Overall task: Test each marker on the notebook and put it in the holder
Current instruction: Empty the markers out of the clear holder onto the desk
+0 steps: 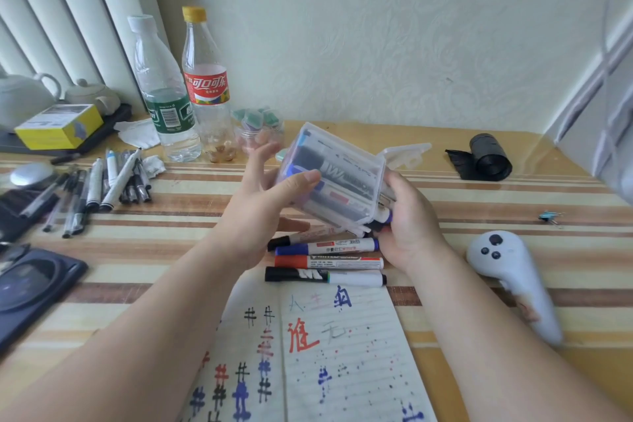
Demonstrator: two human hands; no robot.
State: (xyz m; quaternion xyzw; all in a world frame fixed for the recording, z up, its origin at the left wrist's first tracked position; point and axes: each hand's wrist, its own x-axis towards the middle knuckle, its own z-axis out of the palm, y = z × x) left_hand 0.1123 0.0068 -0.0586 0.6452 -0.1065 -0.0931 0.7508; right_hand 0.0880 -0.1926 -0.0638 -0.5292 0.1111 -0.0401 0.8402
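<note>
Over striped table (496, 188), left hand (260, 205) and right hand (412, 228) grip tilted holder (339, 175); markers (329, 262) lie beneath.

Four markers (329, 263) lie on the counter (513, 202) just beyond the one open notebook (342, 353). One clear holder (342, 164) above the notebook carries more, too overlapped to count. Two bottles (164, 89) stand beyond it to the left; one controller (507, 260) and one black roll (489, 156) are to its right.

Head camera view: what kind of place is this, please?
Probably a home desk against a wallpapered wall: a striped tablecloth, a cola bottle, a teapot and a notebook covered with marker tests.
</note>
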